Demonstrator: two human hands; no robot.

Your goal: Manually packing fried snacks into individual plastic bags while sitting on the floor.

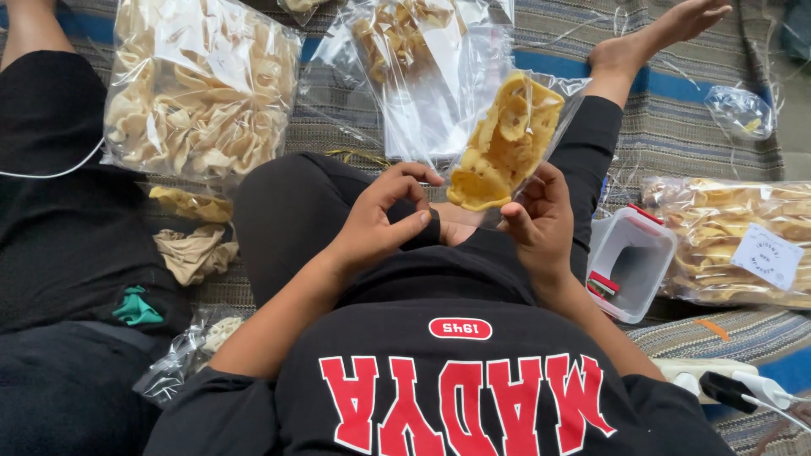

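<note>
Here the right hand point(541, 221) pinches a small clear bag of yellow crackers point(505, 143) above the lap; left hand point(380, 221), fingers curled, holds nothing, just beside it. White plastic box point(629, 257) sits right of bag.

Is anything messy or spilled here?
A few crackers lie loose on the mat beside the big full bag, outside any bag. The right hand holds a small bag of crackers; nothing spills from it.
</note>
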